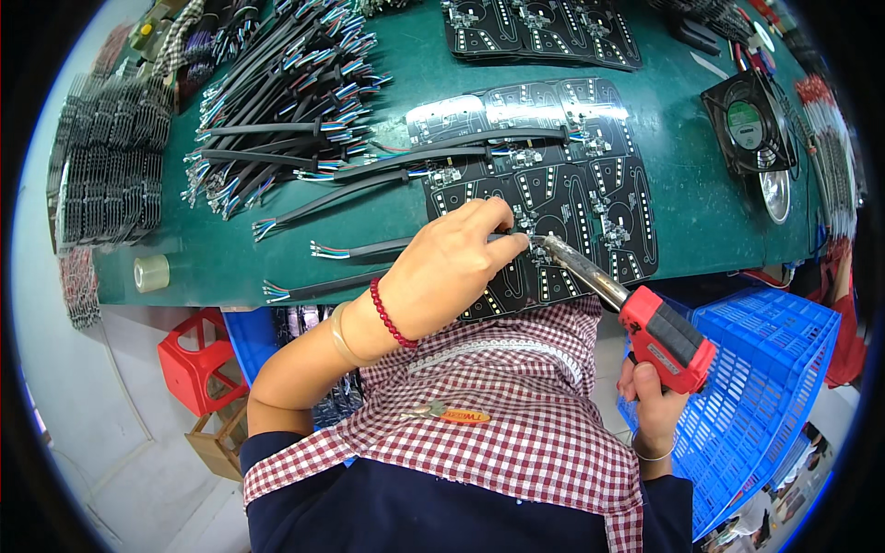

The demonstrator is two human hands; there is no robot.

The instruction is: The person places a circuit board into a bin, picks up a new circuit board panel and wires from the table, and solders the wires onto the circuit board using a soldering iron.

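My left hand [452, 263] is closed in a pinch over a panel of black circuit boards [553, 198]. A black sheathed cable [380, 247] with coloured wire ends runs under that hand toward the pinch; the fingers cover its far end. In my right hand [653, 401] is a red and black soldering gun [666, 339]. The gun's metal tip meets the board just right of my left fingertips, though the exact contact is too small to make out. Other black cables [461, 150] lie across the panel, their wires at the boards' connector spots.
A heap of cables [277, 111] fills the back left. More boards [544, 32] are stacked at the back. A small fan [749, 124] stands right, a tape roll [151, 273] left. Beside me are a blue crate [756, 369] and a red stool [192, 364].
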